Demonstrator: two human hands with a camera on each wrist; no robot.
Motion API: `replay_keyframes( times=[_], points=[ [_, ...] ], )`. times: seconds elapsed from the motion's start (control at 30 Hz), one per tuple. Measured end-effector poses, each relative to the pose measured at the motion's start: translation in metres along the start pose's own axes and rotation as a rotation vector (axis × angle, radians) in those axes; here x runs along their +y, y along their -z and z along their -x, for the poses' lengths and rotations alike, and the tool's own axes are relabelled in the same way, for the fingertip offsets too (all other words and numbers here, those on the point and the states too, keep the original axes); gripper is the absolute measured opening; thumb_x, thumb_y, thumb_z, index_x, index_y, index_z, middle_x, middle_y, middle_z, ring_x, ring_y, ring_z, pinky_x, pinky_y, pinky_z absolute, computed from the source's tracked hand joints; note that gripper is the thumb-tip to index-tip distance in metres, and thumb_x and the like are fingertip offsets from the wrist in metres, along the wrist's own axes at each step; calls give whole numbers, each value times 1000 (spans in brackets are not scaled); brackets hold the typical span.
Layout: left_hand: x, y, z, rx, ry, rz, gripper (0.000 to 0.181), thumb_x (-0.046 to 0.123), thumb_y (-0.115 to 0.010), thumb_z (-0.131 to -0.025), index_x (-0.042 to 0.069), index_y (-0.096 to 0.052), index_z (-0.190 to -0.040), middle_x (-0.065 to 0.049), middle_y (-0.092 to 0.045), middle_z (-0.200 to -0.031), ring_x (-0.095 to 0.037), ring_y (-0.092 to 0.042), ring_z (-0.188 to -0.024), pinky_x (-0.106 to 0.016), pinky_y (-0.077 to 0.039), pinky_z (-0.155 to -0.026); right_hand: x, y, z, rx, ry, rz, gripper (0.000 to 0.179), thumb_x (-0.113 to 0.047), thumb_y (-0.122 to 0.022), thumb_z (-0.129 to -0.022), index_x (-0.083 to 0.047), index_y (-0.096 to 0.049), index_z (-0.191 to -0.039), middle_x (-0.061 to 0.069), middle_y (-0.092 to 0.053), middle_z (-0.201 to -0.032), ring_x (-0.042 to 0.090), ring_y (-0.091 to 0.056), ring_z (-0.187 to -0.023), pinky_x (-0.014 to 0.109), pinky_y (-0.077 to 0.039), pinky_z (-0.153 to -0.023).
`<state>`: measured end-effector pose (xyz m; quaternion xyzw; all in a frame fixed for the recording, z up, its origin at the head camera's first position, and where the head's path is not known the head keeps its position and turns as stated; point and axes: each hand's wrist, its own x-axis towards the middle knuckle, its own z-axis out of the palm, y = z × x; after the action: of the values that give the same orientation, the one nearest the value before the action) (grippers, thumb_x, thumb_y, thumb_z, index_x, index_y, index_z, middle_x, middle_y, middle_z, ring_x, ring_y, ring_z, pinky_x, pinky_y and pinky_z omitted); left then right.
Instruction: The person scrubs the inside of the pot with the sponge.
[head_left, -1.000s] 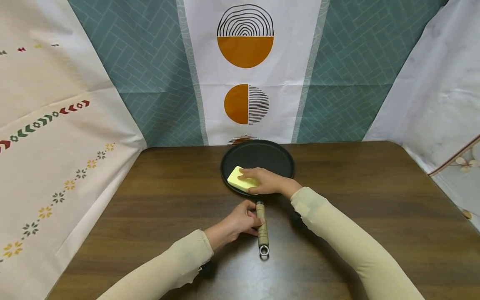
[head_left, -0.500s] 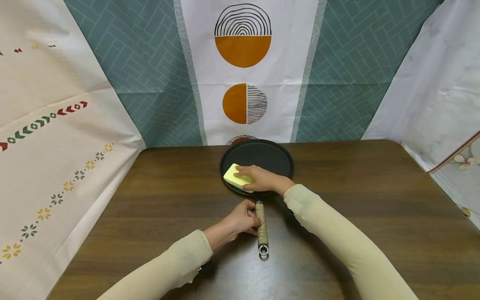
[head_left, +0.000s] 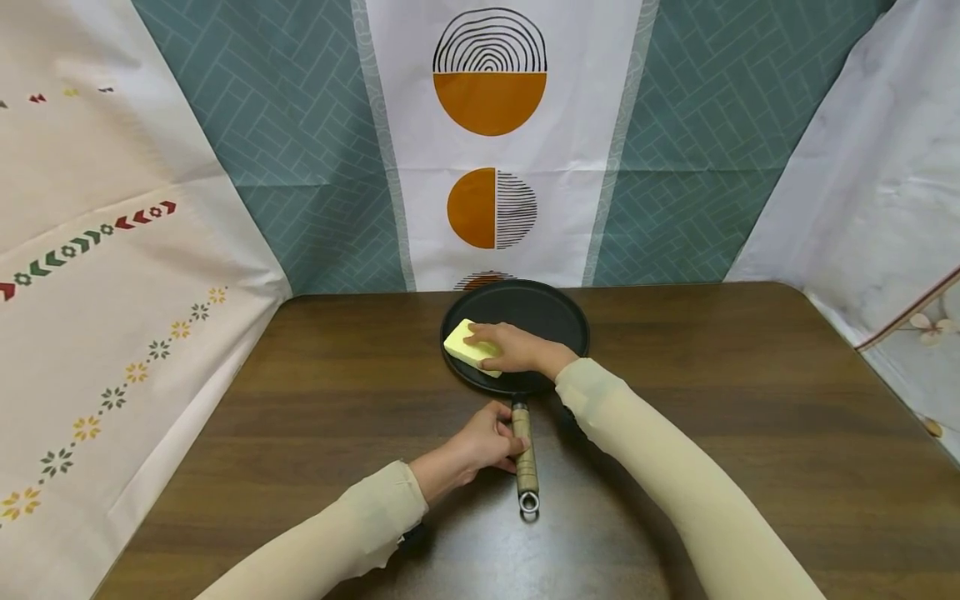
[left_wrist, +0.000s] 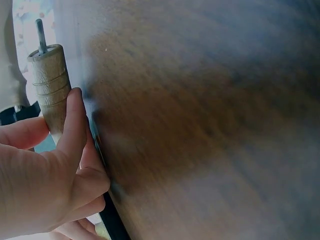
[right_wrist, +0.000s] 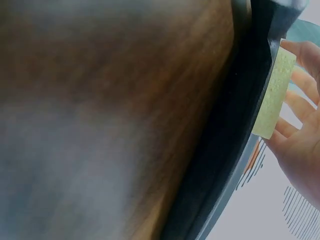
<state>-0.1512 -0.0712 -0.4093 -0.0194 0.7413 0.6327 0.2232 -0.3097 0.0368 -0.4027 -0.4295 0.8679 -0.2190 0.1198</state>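
A round black frying pan [head_left: 536, 310] lies on the table, its wood-toned handle [head_left: 527, 473] pointing toward me and ending in a metal ring. My left hand [head_left: 480, 442] pinches that handle [left_wrist: 50, 82] from the left, between thumb and fingers, as the left wrist view also shows. Over the pan's near left part, my right hand [head_left: 513, 346] grips a pale yellow sponge [head_left: 461, 343] from above. In the right wrist view the sponge [right_wrist: 276, 92] sits against the pan's inside, fingers spread along its upper side. My fingers partly cover the sponge.
The brown wooden table [head_left: 337, 375] extends on both sides of the pan. A patterned cloth [head_left: 322, 167] hangs along the back edge, just behind the pan. White cloths [head_left: 135, 292] flank the table left and right.
My right hand has slid the sponge a short way left and farther from me across the pan. The left hand and the handle have stayed in place.
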Motion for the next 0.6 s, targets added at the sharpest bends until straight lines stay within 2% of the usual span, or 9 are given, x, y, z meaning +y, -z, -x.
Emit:
replay_keyframes(
  times=[0.33,0.6],
  points=[
    [-2,0,-1,8,-1,-9,45,-8,-64,-86,-7,-36,-121,-11,-44,-84,-21,-57,-63,-39,-60,-62,1,6,-13,-21,-53,17,52,-18,-64,-93,-7,-47,-141,11,-26,-155,32,-27,-141,45,-23,-117],
    [1,-1,0,8,3,-9,45,-8,-63,-87,-9,-36,-123,-11,-44,-84,-21,-58,-64,-39,-60,-63,5,10,-21,-19,-99,16,52,-19,-64,-94,-9,-47,-142,10,-26,-156,32,-26,-141,43,-23,-117]
  ],
)
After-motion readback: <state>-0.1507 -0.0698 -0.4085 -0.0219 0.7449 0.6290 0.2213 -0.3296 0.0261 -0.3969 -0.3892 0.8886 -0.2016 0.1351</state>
